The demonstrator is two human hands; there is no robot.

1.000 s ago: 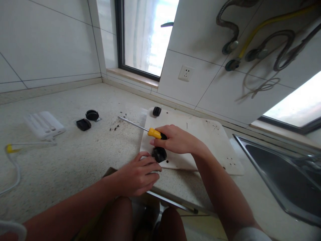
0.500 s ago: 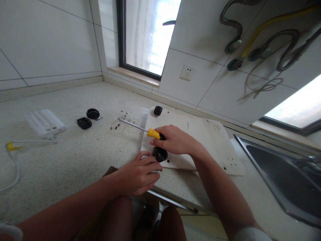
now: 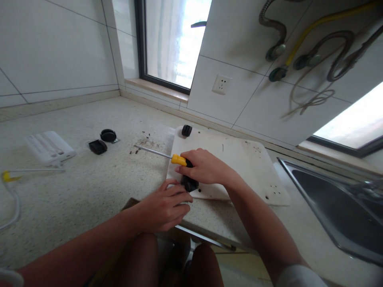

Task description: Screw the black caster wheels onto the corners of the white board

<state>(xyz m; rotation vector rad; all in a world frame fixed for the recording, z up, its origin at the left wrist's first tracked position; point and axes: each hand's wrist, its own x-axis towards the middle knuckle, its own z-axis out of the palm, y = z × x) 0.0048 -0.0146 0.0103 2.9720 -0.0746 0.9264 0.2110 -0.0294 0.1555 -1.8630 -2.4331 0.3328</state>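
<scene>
My right hand (image 3: 203, 165) is closed round the black and yellow handle of a screwdriver (image 3: 178, 160). Its metal shaft points left, with the tip over the countertop. Beneath that hand a black caster wheel (image 3: 189, 184) sits at the near left corner of a white board (image 3: 239, 163). The fingers of my left hand (image 3: 170, 205) curl about this caster at the board's edge; part of their contact is hidden. Another caster wheel (image 3: 187, 130) stands at the board's far left corner. Holes show near the board's right-hand corners.
Two loose black casters (image 3: 103, 141) lie left on the speckled countertop (image 3: 98, 191), near dark crumbs (image 3: 143, 142). Further left is a white power bank (image 3: 49, 147) with a cable. A metal sink (image 3: 335, 207) lies right. Hoses and a socket (image 3: 222, 84) are on the wall.
The right hand and screwdriver have shifted slightly left over the near caster, and the tip swings slightly toward me. The left hand stays by that caster. The whole view has shifted a little.
</scene>
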